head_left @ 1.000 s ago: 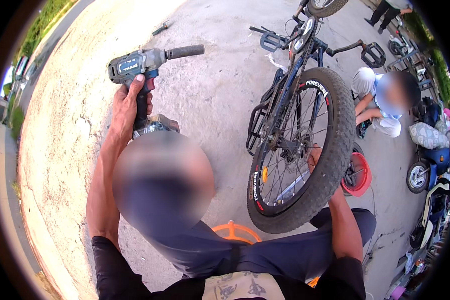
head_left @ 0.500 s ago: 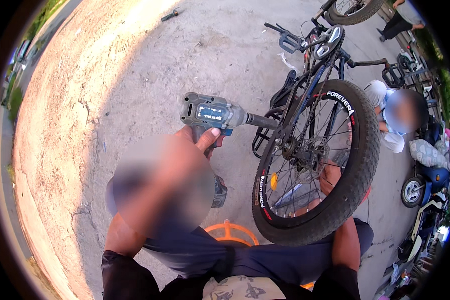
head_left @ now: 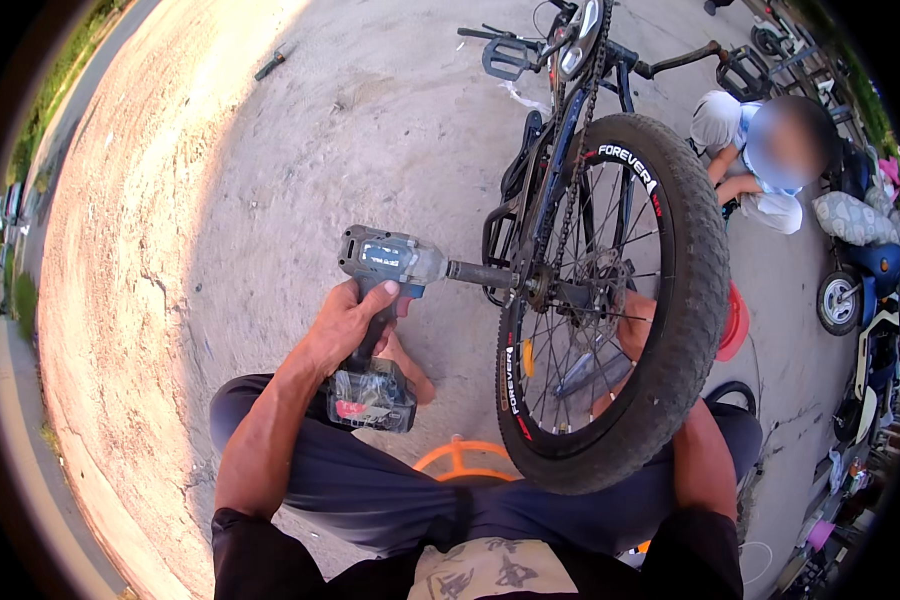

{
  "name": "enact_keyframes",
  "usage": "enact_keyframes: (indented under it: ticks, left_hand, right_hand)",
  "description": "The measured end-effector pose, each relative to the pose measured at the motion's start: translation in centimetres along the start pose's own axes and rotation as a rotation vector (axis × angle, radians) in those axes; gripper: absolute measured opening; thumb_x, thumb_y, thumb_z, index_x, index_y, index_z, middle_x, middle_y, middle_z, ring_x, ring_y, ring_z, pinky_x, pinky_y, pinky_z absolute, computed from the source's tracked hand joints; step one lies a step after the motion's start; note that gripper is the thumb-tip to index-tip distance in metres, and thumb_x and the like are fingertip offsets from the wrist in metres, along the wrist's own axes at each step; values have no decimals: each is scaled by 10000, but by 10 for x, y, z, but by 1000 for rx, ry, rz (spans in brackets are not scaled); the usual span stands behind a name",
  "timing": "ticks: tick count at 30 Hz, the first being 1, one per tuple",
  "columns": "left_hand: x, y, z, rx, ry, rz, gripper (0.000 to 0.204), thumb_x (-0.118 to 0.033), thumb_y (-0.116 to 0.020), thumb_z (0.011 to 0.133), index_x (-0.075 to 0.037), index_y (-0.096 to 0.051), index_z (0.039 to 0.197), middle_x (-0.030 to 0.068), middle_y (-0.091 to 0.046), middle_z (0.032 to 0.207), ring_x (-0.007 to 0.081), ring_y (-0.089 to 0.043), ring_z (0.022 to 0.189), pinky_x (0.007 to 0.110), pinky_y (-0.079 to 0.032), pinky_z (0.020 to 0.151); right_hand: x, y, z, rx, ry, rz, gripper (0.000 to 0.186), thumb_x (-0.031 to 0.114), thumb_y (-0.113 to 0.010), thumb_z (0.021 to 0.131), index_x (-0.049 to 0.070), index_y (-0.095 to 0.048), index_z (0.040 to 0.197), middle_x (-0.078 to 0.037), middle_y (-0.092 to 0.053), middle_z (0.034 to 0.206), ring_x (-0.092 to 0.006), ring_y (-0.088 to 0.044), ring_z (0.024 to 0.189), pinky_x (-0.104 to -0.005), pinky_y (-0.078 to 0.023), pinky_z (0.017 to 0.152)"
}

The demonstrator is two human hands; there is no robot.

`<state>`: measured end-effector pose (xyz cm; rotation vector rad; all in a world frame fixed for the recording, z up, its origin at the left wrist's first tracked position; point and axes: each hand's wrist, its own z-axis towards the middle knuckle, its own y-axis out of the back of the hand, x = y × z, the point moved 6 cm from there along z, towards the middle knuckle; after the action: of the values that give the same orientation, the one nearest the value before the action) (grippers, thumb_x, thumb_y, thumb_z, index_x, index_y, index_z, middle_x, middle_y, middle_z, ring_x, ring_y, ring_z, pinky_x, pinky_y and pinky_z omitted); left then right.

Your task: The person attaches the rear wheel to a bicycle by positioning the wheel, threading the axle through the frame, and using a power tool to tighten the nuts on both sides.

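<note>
My left hand (head_left: 355,320) is wrapped round the grip of a cordless impact wrench (head_left: 395,258), blue and grey with a battery at the base. Its long dark socket (head_left: 480,274) reaches the axle end at the hub of a bicycle wheel (head_left: 670,400) with a thick knobby tyre. Whether the socket sits fully on the nut I cannot tell. Through the spokes, my right hand (head_left: 637,325) shows on the wheel's far side, close to the hub and brake disc (head_left: 610,275); its fingers are mostly hidden. The bicycle's chain (head_left: 575,190) and dark frame (head_left: 540,200) rise beyond the hub.
A crouching person (head_left: 760,160) is beyond the wheel at the right. An orange round-framed stool (head_left: 457,455) shows between my knees, and a red object (head_left: 735,322) behind the tyre. Scooters (head_left: 875,270) line the right side. A small dark tool (head_left: 270,62) lies on the far ground.
The impact wrench has come down and levelled, its socket now at the axle end. In the picture, the bicycle and the person have shifted left. My right hand stays behind the wheel.
</note>
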<state>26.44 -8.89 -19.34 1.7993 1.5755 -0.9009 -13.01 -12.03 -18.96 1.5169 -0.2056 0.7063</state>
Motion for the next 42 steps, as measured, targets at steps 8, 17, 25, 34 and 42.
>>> enact_keyframes:
  ticks: [8, 17, 25, 34, 42]
  left_hand:
    - [20, -10, -5, -41, 213, -98, 386, -393, -706, 881, -17, -627, 910, 43, -572, 654, 133, -551, 501, 271, -469, 488]
    - [20, -3, 22, -314, -266, 452, 356, -274, -812, 715, 25, -711, 881, 129, -724, 830, 225, -680, 696, 350, -526, 666]
    - [9, -6, 26, -411, -246, 471, 286, -212, -732, 721, 60, -694, 799, 122, -694, 699, 166, -650, 620, 335, -509, 590]
    - [16, -6, 28, -379, -188, 367, 190, -157, -715, 731, 10, -628, 715, 48, -604, 586, 116, -562, 485, 293, -441, 462]
    - [21, -5, 29, -405, -171, 319, 159, -134, -700, 736, 0, -618, 714, 48, -588, 576, 129, -554, 468, 295, -427, 447]
  right_hand:
    - [-5, -2, -7, 58, -65, 187, 85, 61, -567, 858, 35, -620, 919, -95, -583, 711, -260, -575, 638, -382, -444, 587]
    - [-12, -11, -15, 172, -373, 919, 71, 93, -576, 913, 43, -622, 936, -26, -586, 729, -175, -570, 654, -347, -451, 608]
    - [0, -19, 6, 199, 73, 315, 305, 105, -654, 816, 19, -652, 1108, -170, -668, 1076, -319, -633, 983, -377, -501, 856]
    - [-2, -33, 8, 171, 11, 148, 60, 17, -577, 799, -17, -611, 834, -230, -646, 848, -421, -628, 848, -475, -492, 739]
    - [3, -28, 11, 192, -21, 64, 166, -25, -558, 746, -18, -647, 886, -241, -665, 884, -416, -643, 887, -464, -510, 773]
